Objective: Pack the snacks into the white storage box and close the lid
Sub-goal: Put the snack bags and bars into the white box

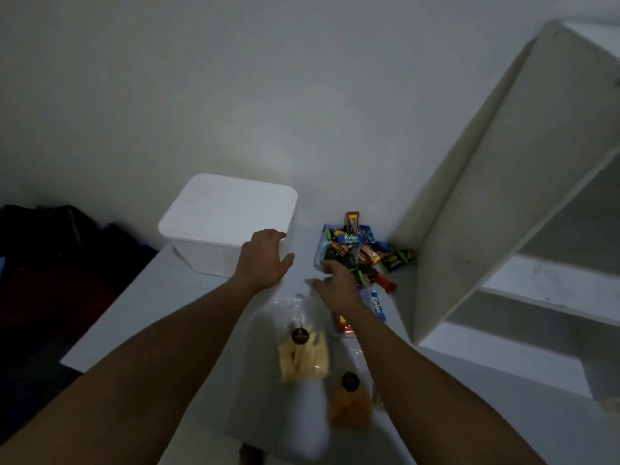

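Snacks (364,251), glossy wrapped bars, are piled at the back right of the tabletop (151,313), against a white shelf (503,203). The box (228,213), matte with rounded corners and its lid on, sits back left. Our left hand (265,260) is spread loose at its corner. Our right hand (335,288) is on the pile, and we cannot tell whether it grips. A clear bag (303,357) of yellow sticks lies nearer us.

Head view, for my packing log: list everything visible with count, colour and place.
white storage box: 1, white, lid on, table's far left
wrapped snacks: pile, multicoloured, far right by shelf
yellow snack bag: 1, clear, table centre
orange snack bag: 1, clear, nearest edge
table: 1, pale grey
shelf unit: 1, white, right
dark bags: count unclear, floor left
left hand: fingers spread, at box's near corner
right hand: at pile's near edge, grip unclear
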Demonstrator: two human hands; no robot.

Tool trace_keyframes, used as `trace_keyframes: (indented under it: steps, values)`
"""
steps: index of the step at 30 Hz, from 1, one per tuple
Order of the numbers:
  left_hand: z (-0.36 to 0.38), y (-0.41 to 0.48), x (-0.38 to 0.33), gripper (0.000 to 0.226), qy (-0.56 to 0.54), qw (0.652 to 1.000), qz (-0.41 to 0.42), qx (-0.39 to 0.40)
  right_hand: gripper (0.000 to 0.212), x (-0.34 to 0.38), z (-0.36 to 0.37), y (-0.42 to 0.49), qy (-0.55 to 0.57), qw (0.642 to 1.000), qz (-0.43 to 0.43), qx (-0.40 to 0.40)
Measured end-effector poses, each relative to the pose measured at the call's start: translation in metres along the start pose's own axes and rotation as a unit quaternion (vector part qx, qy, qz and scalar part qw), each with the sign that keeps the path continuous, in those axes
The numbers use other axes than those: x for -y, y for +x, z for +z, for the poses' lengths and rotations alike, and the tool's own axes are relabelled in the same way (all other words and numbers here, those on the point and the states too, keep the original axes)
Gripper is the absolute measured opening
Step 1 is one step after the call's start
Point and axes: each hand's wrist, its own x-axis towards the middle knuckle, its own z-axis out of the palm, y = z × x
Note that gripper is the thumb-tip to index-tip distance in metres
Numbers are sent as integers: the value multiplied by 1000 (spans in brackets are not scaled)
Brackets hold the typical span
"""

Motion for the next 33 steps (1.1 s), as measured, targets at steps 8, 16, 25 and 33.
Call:
trace_keyframes:
  steps: [8, 16, 25, 33]
  values:
    - [14, 70, 81, 95, 135, 976, -1, 172, 116, 22, 73, 73, 23, 998, 16, 56]
    - [16, 86, 100, 87, 122, 972, 112, 166, 110, 15, 108, 95, 84, 996, -15, -37]
    - [25, 82, 104, 74, 178, 955, 213, 105, 85, 14, 119, 106, 113, 990, -26, -81]
    - [-10, 96, 94, 67, 79, 961, 263, -25, 92, 10, 109, 111, 99, 994, 0, -54]
